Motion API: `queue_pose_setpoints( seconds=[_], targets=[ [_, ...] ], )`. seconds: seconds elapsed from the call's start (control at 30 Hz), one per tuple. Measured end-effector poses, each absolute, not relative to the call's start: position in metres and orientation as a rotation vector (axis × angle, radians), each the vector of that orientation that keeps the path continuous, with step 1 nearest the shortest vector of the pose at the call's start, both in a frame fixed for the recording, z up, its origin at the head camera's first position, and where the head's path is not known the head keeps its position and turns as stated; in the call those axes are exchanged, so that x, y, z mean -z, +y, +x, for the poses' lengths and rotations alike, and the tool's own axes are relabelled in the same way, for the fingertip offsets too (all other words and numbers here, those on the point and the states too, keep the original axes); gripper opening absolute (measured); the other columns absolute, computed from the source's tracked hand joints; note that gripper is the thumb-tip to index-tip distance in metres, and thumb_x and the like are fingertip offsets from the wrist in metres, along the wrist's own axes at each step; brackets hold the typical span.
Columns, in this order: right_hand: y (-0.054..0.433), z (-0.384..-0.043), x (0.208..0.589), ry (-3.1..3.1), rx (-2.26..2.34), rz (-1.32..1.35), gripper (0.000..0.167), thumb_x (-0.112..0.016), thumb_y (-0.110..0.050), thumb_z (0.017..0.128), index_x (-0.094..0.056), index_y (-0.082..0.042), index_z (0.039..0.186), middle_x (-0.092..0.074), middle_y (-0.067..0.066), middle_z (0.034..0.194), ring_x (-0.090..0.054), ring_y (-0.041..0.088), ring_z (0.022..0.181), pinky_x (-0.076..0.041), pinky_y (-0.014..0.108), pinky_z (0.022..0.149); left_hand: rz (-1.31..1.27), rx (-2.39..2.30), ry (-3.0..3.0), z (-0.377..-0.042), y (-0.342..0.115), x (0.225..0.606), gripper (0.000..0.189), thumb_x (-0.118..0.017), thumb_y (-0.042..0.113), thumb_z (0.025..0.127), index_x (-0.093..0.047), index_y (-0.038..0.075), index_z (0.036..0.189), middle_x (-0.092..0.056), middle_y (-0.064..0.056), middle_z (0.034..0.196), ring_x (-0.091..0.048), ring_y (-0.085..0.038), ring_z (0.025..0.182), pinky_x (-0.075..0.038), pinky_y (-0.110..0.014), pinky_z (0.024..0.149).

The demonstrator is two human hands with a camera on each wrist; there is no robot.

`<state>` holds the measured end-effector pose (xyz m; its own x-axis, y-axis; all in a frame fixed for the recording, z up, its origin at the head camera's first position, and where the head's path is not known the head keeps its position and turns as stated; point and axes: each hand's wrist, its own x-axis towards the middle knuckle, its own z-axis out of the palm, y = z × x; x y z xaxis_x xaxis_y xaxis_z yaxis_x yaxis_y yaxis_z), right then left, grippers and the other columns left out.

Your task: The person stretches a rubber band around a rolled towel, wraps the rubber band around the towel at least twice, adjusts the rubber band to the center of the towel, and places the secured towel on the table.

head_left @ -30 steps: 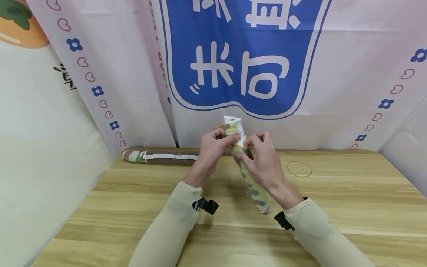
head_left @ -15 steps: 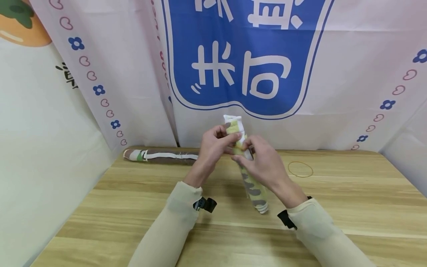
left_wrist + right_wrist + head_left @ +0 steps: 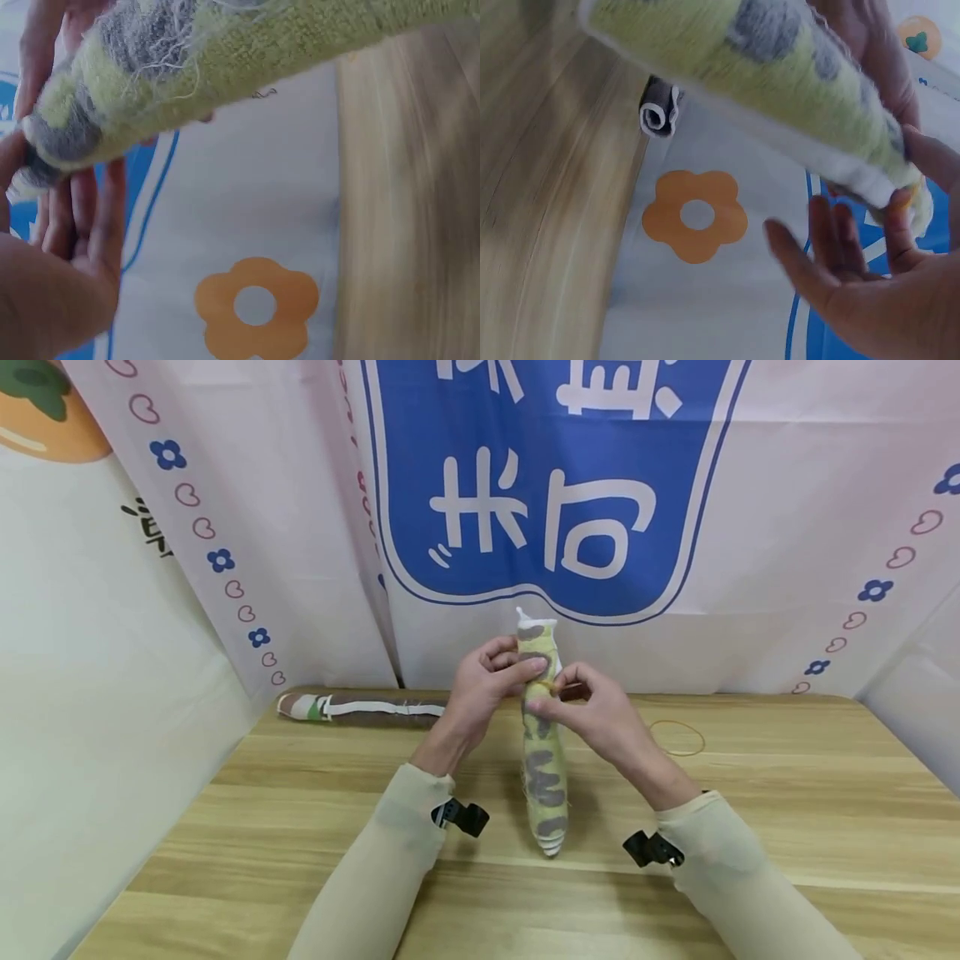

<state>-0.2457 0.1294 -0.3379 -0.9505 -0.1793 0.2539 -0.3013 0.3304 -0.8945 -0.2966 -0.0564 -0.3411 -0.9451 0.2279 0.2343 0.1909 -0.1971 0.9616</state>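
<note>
A rolled towel [image 3: 546, 760], yellow-green with grey patches, stands lengthwise in front of me, its lower end toward me. My left hand [image 3: 486, 685] grips it near the top, thumb across the front. Just below, my right hand [image 3: 600, 706] pinches the roll between thumb and fingers, at a yellow rubber band [image 3: 546, 686] around it. White edging shows along the roll's side [image 3: 810, 154] in the right wrist view. Loose threads hang from the towel [image 3: 217, 67] in the left wrist view.
A second roll, brown with a white stripe [image 3: 382, 710], lies at the table's back left. Another rubber band [image 3: 677, 737] rests on the wooden table [image 3: 787, 810] right of my hands. A printed cloth backdrop [image 3: 750, 635] hangs behind the table's far edge.
The towel roll has turned, its lower end swinging left so it now stands nearly straight and shows its grey patches. My right hand has shifted its fingers at the rubber band.
</note>
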Motion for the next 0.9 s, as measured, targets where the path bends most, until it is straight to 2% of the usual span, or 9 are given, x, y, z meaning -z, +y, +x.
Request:
queue_pose_setpoints(
  seconds=[0.1, 0.17, 0.33, 0.43, 0.57, 0.67, 0.77, 0.9],
  targets=[
    [0.125, -0.244, 0.338, -2.468, -1.571, 0.478, 0.034, -0.085, -0.021, 0.094, -0.058, -0.004, 0.104, -0.058, 0.017, 0.119, -0.064, 0.036, 0.118, -0.057, 0.049, 0.094, 0.457, -2.396, 2.015, -0.294, -0.053, 0.339, 0.036, -0.083, 0.012, 0.093, -0.067, 0.004, 0.123, -0.074, -0.008, 0.103, -0.07, -0.017, 0.089, -0.059, -0.028, 0.074],
    [0.121, -0.243, 0.34, -2.416, -1.464, 0.543, 0.027, -0.084, -0.008, 0.092, -0.059, -0.002, 0.1, -0.054, 0.018, 0.115, -0.062, 0.038, 0.117, -0.056, 0.054, 0.097, 0.419, -2.423, 2.022, -0.292, -0.051, 0.339, 0.033, -0.084, 0.01, 0.092, -0.066, 0.004, 0.119, -0.071, -0.006, 0.096, -0.068, -0.015, 0.083, -0.059, -0.027, 0.069],
    [0.113, -0.24, 0.344, -2.318, -1.187, 0.675, 0.022, -0.076, 0.013, 0.085, -0.064, -0.005, 0.091, -0.054, 0.018, 0.113, -0.056, 0.035, 0.109, -0.055, 0.052, 0.09, 0.378, -2.445, 2.11, -0.289, -0.048, 0.339, 0.032, -0.084, 0.007, 0.09, -0.064, 0.003, 0.114, -0.062, -0.002, 0.083, -0.058, -0.012, 0.072, -0.054, -0.024, 0.06],
    [0.112, -0.237, 0.344, -2.34, -1.108, 0.682, 0.023, -0.073, 0.014, 0.084, -0.066, -0.007, 0.089, -0.056, 0.019, 0.118, -0.057, 0.035, 0.108, -0.055, 0.05, 0.084, 0.387, -2.437, 2.179, -0.289, -0.048, 0.338, 0.034, -0.086, 0.007, 0.089, -0.064, 0.003, 0.114, -0.061, -0.001, 0.082, -0.055, -0.011, 0.072, -0.052, -0.024, 0.059],
    [0.115, -0.238, 0.342, -2.363, -1.196, 0.663, 0.02, -0.071, 0.013, 0.087, -0.065, -0.005, 0.091, -0.055, 0.018, 0.114, -0.061, 0.036, 0.105, -0.059, 0.05, 0.083, 0.409, -2.423, 2.173, -0.29, -0.048, 0.339, 0.036, -0.087, 0.012, 0.089, -0.064, 0.004, 0.117, -0.065, -0.003, 0.087, -0.059, -0.013, 0.076, -0.055, -0.026, 0.063],
    [0.119, -0.241, 0.34, -2.366, -1.406, 0.627, 0.016, -0.069, 0.011, 0.091, -0.064, -0.003, 0.096, -0.056, 0.017, 0.112, -0.064, 0.036, 0.107, -0.061, 0.047, 0.083, 0.444, -2.402, 2.079, -0.293, -0.053, 0.341, 0.038, -0.083, 0.019, 0.094, -0.067, 0.004, 0.124, -0.07, -0.006, 0.1, -0.066, -0.016, 0.087, -0.06, -0.03, 0.073],
    [0.125, -0.243, 0.338, -2.334, -1.69, 0.576, 0.011, -0.069, 0.006, 0.095, -0.063, -0.001, 0.101, -0.065, 0.016, 0.113, -0.066, 0.031, 0.108, -0.059, 0.041, 0.084, 0.503, -2.346, 1.978, -0.298, -0.059, 0.343, 0.039, -0.074, 0.023, 0.1, -0.068, 0.0, 0.131, -0.071, -0.01, 0.11, -0.069, -0.02, 0.097, -0.061, -0.036, 0.083],
    [0.132, -0.247, 0.339, -2.281, -1.992, 0.547, 0.014, -0.071, -0.001, 0.097, -0.06, 0.0, 0.105, -0.071, 0.015, 0.109, -0.066, 0.026, 0.103, -0.056, 0.036, 0.087, 0.582, -2.241, 1.971, -0.3, -0.065, 0.343, 0.043, -0.069, 0.024, 0.102, -0.067, -0.003, 0.136, -0.07, -0.012, 0.115, -0.068, -0.022, 0.1, -0.06, -0.037, 0.085]
  ],
)
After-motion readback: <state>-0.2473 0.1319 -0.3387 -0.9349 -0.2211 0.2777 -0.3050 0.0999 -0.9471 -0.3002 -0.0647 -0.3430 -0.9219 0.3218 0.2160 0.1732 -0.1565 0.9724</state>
